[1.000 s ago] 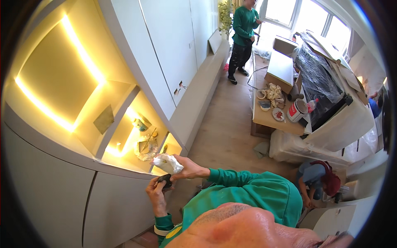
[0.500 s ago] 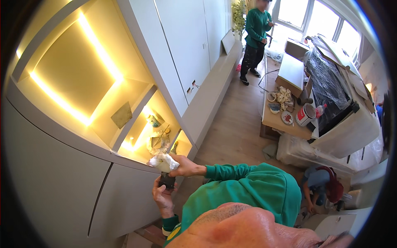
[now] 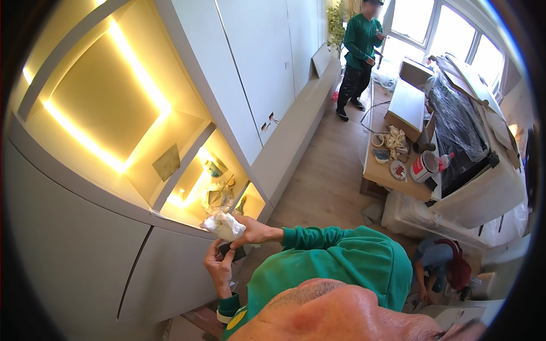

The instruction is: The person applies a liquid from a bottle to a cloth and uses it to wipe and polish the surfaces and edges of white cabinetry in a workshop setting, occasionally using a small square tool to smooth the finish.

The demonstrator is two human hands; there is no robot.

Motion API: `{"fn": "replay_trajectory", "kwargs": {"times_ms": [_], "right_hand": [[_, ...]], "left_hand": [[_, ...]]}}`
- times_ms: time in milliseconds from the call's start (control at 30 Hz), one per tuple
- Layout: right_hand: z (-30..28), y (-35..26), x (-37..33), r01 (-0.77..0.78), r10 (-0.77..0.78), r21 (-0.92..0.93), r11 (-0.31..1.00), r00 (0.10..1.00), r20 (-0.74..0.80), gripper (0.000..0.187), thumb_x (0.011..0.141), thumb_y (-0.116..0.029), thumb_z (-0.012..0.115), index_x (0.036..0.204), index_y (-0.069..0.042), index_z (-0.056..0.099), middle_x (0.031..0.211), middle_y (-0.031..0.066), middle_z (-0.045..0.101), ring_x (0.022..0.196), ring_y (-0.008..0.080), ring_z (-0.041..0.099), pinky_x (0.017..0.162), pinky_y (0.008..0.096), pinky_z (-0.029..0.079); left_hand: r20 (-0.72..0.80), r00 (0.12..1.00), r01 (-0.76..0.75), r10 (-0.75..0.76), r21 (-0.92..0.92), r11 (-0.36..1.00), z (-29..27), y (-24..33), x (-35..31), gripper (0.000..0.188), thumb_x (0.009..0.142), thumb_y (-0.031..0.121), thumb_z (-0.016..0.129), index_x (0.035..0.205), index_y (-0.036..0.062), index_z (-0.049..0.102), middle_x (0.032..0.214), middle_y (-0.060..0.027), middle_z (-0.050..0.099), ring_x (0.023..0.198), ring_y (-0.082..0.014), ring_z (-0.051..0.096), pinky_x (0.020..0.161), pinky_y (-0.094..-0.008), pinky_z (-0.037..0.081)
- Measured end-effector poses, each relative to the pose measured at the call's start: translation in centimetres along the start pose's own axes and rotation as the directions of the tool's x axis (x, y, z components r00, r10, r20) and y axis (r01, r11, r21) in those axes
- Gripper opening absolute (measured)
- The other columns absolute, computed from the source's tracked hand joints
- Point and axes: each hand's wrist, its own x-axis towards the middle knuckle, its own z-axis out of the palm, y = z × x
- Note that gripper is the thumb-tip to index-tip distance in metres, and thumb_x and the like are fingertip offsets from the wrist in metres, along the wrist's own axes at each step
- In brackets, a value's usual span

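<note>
My right hand (image 3: 257, 232) grips a crumpled white plastic bag (image 3: 224, 226), held in front of the lit lower shelf. Just below it, my left hand (image 3: 218, 266) is closed on a small dark flat piece (image 3: 232, 250); its kind is not clear. My right fingers come close to the dark piece, and whether they touch it I cannot tell. On the lower shelf beyond lie a crumpled clear plastic bag (image 3: 218, 200) and a greenish container (image 3: 212, 169). A thin square plate (image 3: 166, 163) leans in the larger lit niche above.
A grey cabinet door (image 3: 74, 227) stands at left, with a long low ledge (image 3: 301, 136) running back. At right, a cluttered table (image 3: 392, 181) holds a paint can (image 3: 424, 165) and rags (image 3: 394, 138). One person (image 3: 362, 51) stands far back; another (image 3: 441, 264) crouches at right.
My left hand has shifted slightly left and changed its grip; the dark piece now shows tilted and flatter. The bag stays in my right hand. The view has turned slightly.
</note>
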Motion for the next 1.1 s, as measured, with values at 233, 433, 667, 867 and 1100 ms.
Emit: {"fn": "replay_trajectory", "kwargs": {"times_ms": [233,433,667,867,1100], "right_hand": [[1.6,-0.3,0.6,0.006,0.019,0.113,0.994,0.975,-0.219,0.081,0.073,-0.015,0.088,0.142,-0.002,0.048,0.126,0.0099,0.063,0.119,0.0193,0.056,0.103,0.0349,0.045],[1.0,-1.2,0.4,-0.023,0.053,0.196,0.980,0.987,-0.149,0.070,0.075,-0.012,0.089,0.135,-0.001,0.056,0.121,0.0051,0.065,0.111,0.0142,0.059,0.096,0.0317,0.049],[-5.0,-10.6,6.1,0.203,-0.118,0.285,0.937,0.950,-0.289,0.041,0.084,-0.008,0.075,0.122,0.001,0.063,0.102,0.0077,0.070,0.090,0.0165,0.067,0.078,0.0318,0.055],[-9.8,-24.4,16.0,0.647,-0.577,0.126,0.752,0.739,-0.348,0.039,0.087,-0.013,0.076,0.121,0.004,0.065,0.116,0.0099,0.065,0.102,0.0180,0.065,0.088,0.0342,0.054],[-8.9,-43.3,27.9,0.891,-0.860,-0.015,0.453,0.432,-0.272,0.047,0.090,-0.027,0.073,0.125,0.001,0.060,0.105,0.0077,0.067,0.093,0.0172,0.063,0.081,0.0320,0.051]], "left_hand": [[-0.184,0.971,0.032,-0.154,-0.535,0.844,1.1,-1.4,1.2,0.021,0.091,0.010,0.068,0.108,-0.0024,0.065,0.090,-0.0077,0.065,0.080,-0.0172,0.063,0.070,-0.0321,0.051],[-0.160,0.974,0.007,-0.162,-0.691,0.723,1.8,-0.5,1.9,0.014,0.092,0.013,0.065,0.100,0.0018,0.064,0.095,-0.0099,0.065,0.091,-0.0226,0.064,0.083,-0.0386,0.053],[-0.311,0.950,-0.270,0.008,-0.811,0.518,-5.6,5.7,3.2,0.015,0.089,0.015,0.065,0.100,0.0041,0.064,0.095,-0.0067,0.068,0.082,-0.0204,0.069,0.069,-0.0408,0.062],[-0.532,0.752,-0.637,0.389,-0.434,0.637,-9.8,17.7,2.1,0.018,0.093,0.015,0.066,0.103,0.0017,0.062,0.098,-0.0131,0.068,0.079,-0.0233,0.066,0.067,-0.0383,0.055],[-0.305,0.357,-0.786,0.883,0.412,0.460,-13.9,37.6,5.1,0.023,0.098,0.019,0.066,0.108,-0.0013,0.061,0.091,-0.0145,0.072,0.074,-0.0226,0.071,0.057,-0.0302,0.050]]}}
